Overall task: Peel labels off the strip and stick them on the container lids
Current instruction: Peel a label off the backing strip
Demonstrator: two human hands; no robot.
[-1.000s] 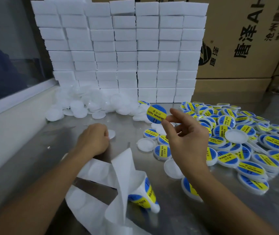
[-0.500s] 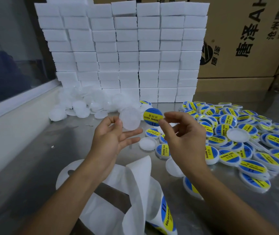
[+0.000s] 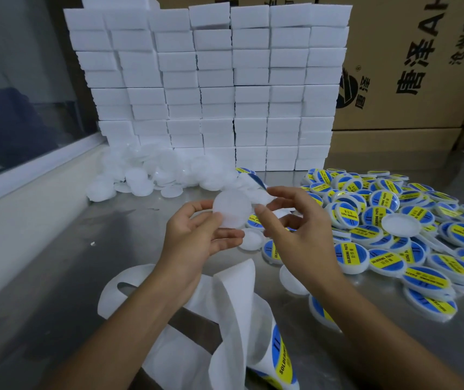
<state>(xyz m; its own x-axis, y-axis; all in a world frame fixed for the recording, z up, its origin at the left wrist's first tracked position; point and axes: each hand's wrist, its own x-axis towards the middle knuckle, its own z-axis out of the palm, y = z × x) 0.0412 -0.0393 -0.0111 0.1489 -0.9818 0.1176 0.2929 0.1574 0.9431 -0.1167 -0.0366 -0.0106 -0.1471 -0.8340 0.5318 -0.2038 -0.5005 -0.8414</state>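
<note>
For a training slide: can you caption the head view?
Left hand holds a blank white lid as the right hand brings a label to it.

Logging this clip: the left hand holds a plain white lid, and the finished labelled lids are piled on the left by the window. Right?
Not quite. The head view shows the labelled lids piled on the right; the left hand does hold the plain white lid.

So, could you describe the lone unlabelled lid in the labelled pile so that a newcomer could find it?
Start at the heap of blue-and-yellow labelled lids right of the hands. Near its middle one plain lid lies on top, all white with no sticker.
</note>
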